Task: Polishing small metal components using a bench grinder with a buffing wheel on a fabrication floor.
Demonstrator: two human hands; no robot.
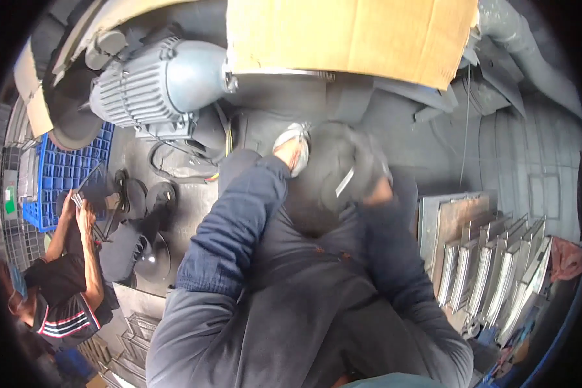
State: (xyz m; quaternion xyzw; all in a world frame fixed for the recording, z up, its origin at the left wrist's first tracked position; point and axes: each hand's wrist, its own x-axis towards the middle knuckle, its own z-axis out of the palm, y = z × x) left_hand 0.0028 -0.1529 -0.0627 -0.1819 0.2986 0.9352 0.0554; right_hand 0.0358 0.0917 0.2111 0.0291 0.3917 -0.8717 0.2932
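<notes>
My left hand (293,151) is in front of my lap, closed, with a whitish glove or wrapping over its fingers. Whether it grips anything is hidden. To its right is a dark, rounded, blurred thing (330,161) whose kind I cannot make out. A short pale strip (344,183) shows across that dark shape. My right hand (380,191) is at the dark thing's right side, smeared by motion, so its fingers do not show clearly.
A grey ribbed motor (139,84) stands front left, with cables below. Cardboard (349,35) hangs over the far side. Upright metal pieces (485,258) stand in a row at right. At left, another person's hands (81,210) hold a small metal piece near a blue crate (71,168).
</notes>
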